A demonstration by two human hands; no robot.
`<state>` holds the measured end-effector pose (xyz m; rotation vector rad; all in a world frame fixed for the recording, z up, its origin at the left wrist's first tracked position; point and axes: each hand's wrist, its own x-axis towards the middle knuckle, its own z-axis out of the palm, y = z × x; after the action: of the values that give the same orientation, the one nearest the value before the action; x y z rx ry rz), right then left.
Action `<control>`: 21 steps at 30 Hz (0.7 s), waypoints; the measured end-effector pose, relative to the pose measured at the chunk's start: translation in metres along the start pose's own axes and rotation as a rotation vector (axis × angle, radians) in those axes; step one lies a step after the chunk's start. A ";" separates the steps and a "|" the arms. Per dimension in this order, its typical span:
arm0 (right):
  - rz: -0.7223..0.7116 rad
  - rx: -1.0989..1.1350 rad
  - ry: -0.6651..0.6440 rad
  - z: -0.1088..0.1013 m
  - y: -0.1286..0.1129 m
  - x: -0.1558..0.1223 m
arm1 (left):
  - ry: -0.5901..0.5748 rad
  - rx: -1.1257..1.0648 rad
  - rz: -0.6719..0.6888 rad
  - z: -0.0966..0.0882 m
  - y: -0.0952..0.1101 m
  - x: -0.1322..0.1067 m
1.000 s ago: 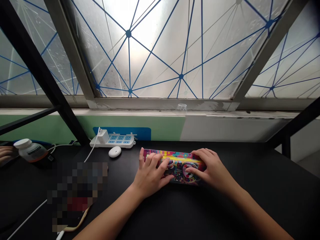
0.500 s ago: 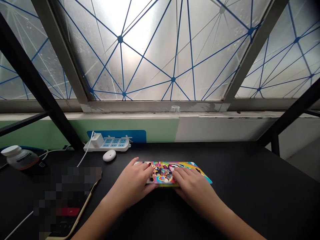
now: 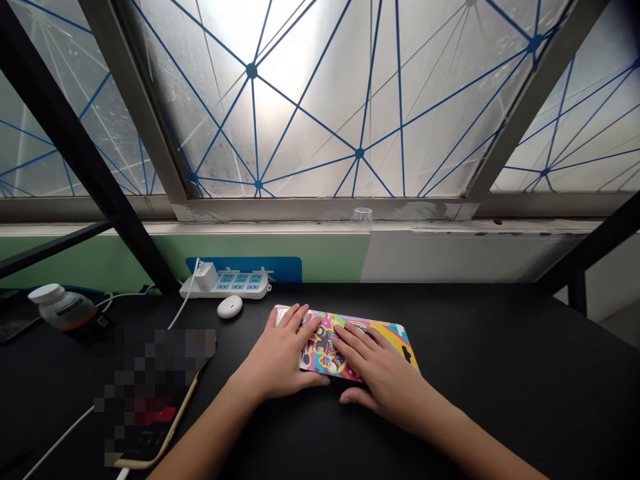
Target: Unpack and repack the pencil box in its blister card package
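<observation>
Brightly multicoloured, busily patterned package [image 3: 325, 353]

You're shooting straight into backlight: the frosted window [image 3: 320, 100] beyond your hands [image 3: 283, 353] glares, nearly blown out up and slightly left of them. The black tabletop [image 3: 475, 413] around them is dim, so shadows kinda melt into it. Your hands look decently sharp, small print between them's mushy. Pixel blocks hide most of the phone [image 3: 150, 437] to their left; the corner far beyond, rightward, goes dark.
</observation>
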<state>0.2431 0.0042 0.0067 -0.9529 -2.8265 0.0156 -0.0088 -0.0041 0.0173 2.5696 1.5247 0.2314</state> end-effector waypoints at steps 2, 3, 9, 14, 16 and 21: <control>0.003 0.030 -0.015 -0.003 -0.001 0.002 | 0.016 -0.004 -0.024 -0.004 0.004 -0.004; 0.008 0.039 -0.010 -0.005 -0.003 0.003 | 0.026 -0.006 -0.033 -0.006 0.005 -0.007; 0.013 0.005 0.032 -0.008 -0.020 0.019 | 0.013 -0.024 -0.023 -0.007 -0.002 -0.014; 0.012 0.010 -0.081 -0.001 -0.033 0.038 | 0.015 -0.006 -0.040 -0.003 -0.007 -0.013; 0.013 0.028 -0.103 0.001 -0.034 0.042 | 0.035 -0.011 -0.044 -0.003 -0.007 -0.013; 0.028 0.066 -0.095 0.001 -0.021 0.036 | 0.059 -0.024 -0.038 -0.006 -0.009 -0.013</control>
<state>0.2025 0.0093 0.0118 -1.0027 -2.8779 0.1601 -0.0233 -0.0111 0.0204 2.5342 1.5791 0.3216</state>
